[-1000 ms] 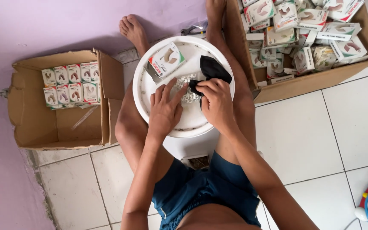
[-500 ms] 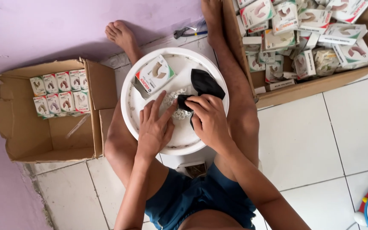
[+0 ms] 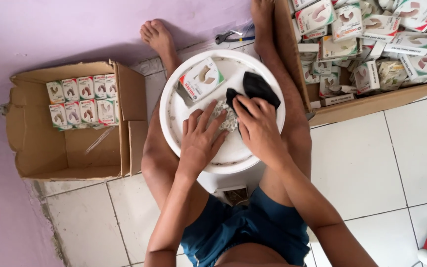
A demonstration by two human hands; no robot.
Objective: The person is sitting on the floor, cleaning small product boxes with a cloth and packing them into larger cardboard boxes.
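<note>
Right grip [image 3: 258,129] pinches the black pouch [image 3: 259,88]; left fingers [image 3: 201,141] spread, seemingly gathering white pieces [image 3: 227,118]; most boxes [image 3: 371,37] await packing.

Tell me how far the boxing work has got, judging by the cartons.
Done: two neat rows of small boxes stand in the left carton. In hand: the left hand rests on small white pieces on the round tray; the right hand grips a black pouch. Left: the right carton holds a loose heap of boxes.
</note>
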